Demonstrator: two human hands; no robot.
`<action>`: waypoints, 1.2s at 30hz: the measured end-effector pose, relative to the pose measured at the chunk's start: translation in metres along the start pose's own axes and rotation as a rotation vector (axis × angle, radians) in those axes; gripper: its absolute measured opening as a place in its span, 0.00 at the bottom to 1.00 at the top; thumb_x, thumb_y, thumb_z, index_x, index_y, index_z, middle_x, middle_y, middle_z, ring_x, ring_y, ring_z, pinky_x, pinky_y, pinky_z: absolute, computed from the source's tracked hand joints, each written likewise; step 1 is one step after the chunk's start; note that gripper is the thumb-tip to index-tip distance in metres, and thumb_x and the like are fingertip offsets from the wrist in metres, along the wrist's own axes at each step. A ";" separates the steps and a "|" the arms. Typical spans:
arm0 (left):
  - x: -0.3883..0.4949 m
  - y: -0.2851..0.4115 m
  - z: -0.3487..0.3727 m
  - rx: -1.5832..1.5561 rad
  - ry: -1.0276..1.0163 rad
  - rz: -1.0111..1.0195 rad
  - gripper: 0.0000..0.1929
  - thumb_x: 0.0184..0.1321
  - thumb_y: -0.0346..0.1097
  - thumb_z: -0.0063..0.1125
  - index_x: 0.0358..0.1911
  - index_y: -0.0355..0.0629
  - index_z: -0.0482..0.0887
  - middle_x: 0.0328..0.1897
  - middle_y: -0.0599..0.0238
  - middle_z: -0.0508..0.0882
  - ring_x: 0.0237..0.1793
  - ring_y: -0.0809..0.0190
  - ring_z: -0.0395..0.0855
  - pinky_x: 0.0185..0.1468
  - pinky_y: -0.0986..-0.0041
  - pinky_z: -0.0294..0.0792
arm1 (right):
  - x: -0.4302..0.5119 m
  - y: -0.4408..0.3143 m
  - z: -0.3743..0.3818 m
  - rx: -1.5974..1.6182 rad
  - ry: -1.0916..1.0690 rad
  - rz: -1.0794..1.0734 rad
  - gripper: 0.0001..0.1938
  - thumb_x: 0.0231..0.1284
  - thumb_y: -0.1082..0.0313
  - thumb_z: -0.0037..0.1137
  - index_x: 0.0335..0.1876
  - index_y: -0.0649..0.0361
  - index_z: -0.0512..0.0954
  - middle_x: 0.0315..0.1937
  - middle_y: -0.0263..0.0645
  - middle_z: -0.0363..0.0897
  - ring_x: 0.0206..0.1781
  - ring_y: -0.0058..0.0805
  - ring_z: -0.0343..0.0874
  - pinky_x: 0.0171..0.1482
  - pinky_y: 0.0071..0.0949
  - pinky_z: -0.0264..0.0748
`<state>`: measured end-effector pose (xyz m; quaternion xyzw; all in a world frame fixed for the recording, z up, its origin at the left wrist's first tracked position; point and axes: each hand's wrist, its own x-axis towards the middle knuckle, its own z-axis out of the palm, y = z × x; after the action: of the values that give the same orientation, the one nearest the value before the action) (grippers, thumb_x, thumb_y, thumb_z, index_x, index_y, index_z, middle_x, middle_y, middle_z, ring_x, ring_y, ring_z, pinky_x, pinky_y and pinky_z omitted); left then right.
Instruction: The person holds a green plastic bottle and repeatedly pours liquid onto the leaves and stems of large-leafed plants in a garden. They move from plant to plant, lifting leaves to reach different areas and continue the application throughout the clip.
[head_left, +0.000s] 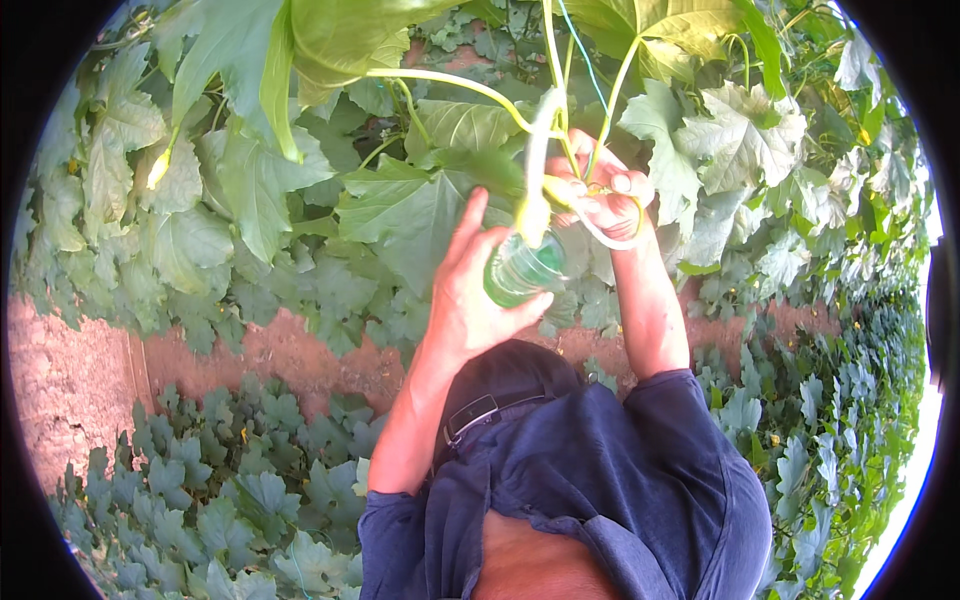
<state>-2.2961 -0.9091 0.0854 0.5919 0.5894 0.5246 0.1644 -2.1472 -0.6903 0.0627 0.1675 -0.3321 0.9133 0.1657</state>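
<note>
My left hand (472, 289) grips a clear green plastic cup (525, 268) from the side, its thumb and fingers around the wall. A slender, pale young gourd fruit (538, 146) hangs from the vine, with a yellow flower bud (533, 217) at its lower end. The bud's tip is at the cup's mouth; whether it touches any liquid I cannot tell. My right hand (611, 184) has its fingers closed around vine stems (581, 161) just to the right. A second yellowish bud (559, 189) and a pale curved loop (615, 241) lie against these fingers.
Broad green leaves (409, 206) hang close around both hands. A thin blue-green string (583, 52) runs down to the right hand. Another yellow bud (159, 169) dangles at left. Bare reddish soil (277, 360) forms a path between the leafy rows (247, 487).
</note>
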 end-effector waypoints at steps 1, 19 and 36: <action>0.002 -0.006 -0.001 0.051 0.029 0.029 0.38 0.36 0.37 0.85 0.56 0.38 0.80 0.81 0.35 0.63 0.75 0.38 0.72 0.71 0.56 0.72 | -0.004 -0.003 0.001 -0.043 0.017 -0.006 0.33 0.59 0.58 0.68 0.70 0.60 0.69 0.41 0.40 0.73 0.24 0.19 0.65 0.35 0.25 0.69; 0.006 -0.040 0.001 0.091 -0.054 -0.099 0.34 0.35 0.34 0.84 0.51 0.37 0.83 0.83 0.39 0.61 0.75 0.44 0.73 0.70 0.57 0.73 | 0.005 -0.025 0.041 -0.320 0.225 0.065 0.43 0.66 0.49 0.65 0.80 0.61 0.57 0.40 0.39 0.73 0.25 0.14 0.61 0.28 0.14 0.63; -0.005 -0.041 -0.003 0.127 0.023 -0.053 0.37 0.35 0.36 0.85 0.54 0.38 0.83 0.81 0.39 0.63 0.74 0.43 0.73 0.70 0.56 0.73 | 0.020 -0.016 0.048 -0.874 0.497 0.079 0.39 0.63 0.57 0.72 0.76 0.58 0.64 0.38 0.32 0.74 0.32 0.11 0.67 0.29 0.10 0.62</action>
<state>-2.3192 -0.9046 0.0509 0.5793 0.6389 0.4882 0.1335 -2.1484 -0.7061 0.1143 -0.1525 -0.6401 0.7068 0.2597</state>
